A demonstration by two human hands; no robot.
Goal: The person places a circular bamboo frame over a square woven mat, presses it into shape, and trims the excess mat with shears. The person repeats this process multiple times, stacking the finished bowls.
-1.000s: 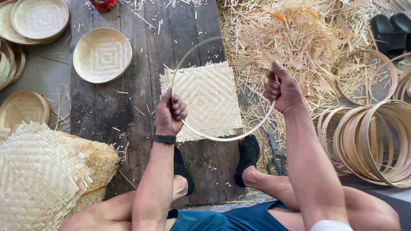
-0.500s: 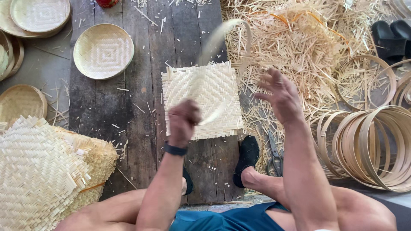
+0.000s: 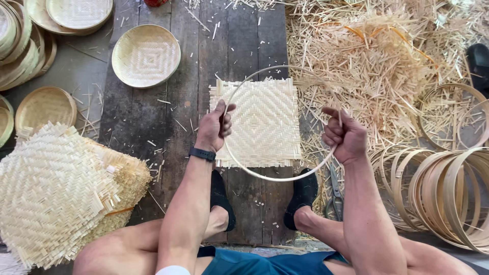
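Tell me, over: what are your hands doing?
Left hand and right hand both gripping bamboo hoop. Hoop held above square woven mat on plank floor. Nothing between them.

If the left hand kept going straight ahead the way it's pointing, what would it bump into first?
The left hand grips the thin bamboo hoop and points away from the person. Straight on, it would probably pass along the left edge of the square woven mat, then bare wooden planks. How high above them it is can't be judged.

You hold a thin, pale bamboo hoop level above the square woven mat on the planks.
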